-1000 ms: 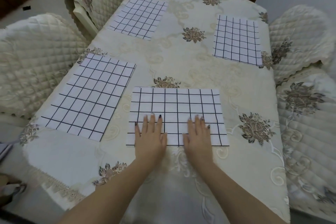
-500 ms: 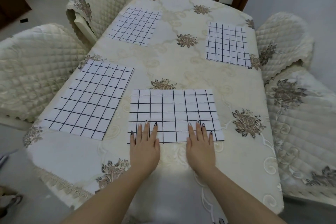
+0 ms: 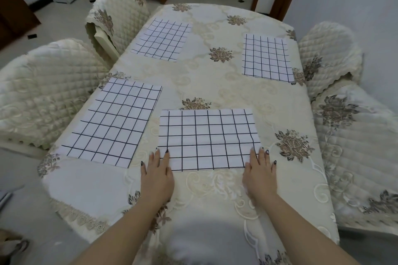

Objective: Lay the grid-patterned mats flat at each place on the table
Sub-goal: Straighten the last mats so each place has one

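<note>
Hands lie palm-down at the near end of the table [image 3: 215,84]: the left hand [image 3: 157,176] and the right hand [image 3: 259,175] each have their fingers straight and close together, gripping nothing. The left fingertips rest on the near left corner of the nearest mat [image 3: 207,139] and the right fingertips on its near right corner, while both palms sit on the tablecloth just short of the mat's near edge. This mat lies directly in front of the person, its long side toward them. A second mat [image 3: 114,121] lies just beside it to the left, a third mat [image 3: 163,42] is at the far left, and a fourth mat [image 3: 267,58] is at the far right beside a quilted chair [image 3: 329,58]. The nearest mat looks thin, light and limp, and its grid lines waver a little toward the right edge, which suggests soft material that ripples rather than a stiff board. It probably slides easily over the smooth cloth and may drag that cloth with it. It is best taken lightly by its corners or short edges, or flattened with straight fingers stroking outward. It does not look fragile.
</note>
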Action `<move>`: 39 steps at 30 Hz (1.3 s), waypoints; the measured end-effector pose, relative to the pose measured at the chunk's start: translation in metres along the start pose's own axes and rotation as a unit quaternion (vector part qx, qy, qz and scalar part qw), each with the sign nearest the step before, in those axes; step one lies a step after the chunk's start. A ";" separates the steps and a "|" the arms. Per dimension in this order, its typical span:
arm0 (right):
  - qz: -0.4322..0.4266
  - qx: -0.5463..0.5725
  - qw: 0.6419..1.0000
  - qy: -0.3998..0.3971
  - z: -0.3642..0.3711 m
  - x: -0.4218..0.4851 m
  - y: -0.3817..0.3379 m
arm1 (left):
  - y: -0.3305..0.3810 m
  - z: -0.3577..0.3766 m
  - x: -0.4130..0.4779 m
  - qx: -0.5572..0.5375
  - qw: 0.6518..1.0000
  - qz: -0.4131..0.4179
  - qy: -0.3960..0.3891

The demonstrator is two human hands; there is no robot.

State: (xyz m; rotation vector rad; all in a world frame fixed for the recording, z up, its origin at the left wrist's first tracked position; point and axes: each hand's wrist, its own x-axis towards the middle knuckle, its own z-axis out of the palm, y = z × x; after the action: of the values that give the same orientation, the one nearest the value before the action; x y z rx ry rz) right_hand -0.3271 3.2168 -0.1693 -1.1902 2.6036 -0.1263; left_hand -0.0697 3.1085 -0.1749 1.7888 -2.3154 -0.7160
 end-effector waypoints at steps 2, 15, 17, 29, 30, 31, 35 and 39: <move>0.000 0.146 0.989 0.016 -0.015 -0.003 -0.013 | 0.006 -0.015 -0.001 -0.170 0.984 -0.025 0.036; 0.325 0.778 0.451 -0.292 -0.020 -0.048 -0.102 | -0.009 -0.088 0.022 -0.580 0.729 -0.362 -0.032; 0.331 0.797 0.416 -0.287 -0.016 -0.050 -0.111 | -0.012 -0.091 0.024 -0.584 0.720 -0.369 -0.060; 0.335 0.810 0.446 -0.183 0.000 -0.053 -0.145 | -0.004 -0.081 0.025 -0.581 0.695 -0.396 -0.147; 0.334 0.798 0.470 -0.177 -0.001 -0.050 -0.148 | -0.002 -0.079 0.026 -0.571 0.704 -0.392 -0.157; 0.333 0.787 0.491 -0.171 -0.001 -0.046 -0.151 | 0.000 -0.078 0.026 -0.562 0.712 -0.387 -0.166; 0.321 0.768 0.530 -0.161 -0.001 -0.033 -0.159 | 0.009 -0.075 0.024 -0.538 0.728 -0.372 -0.202; 0.323 0.761 0.546 -0.138 -0.008 -0.027 -0.160 | 0.015 -0.072 0.021 -0.558 0.713 -0.349 -0.244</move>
State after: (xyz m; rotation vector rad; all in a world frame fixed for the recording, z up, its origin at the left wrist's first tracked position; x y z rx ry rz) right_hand -0.1960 3.1322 -0.1253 0.3929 1.3680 -1.4524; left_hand -0.0615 3.0711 -0.1085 1.7546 -0.6580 -2.2507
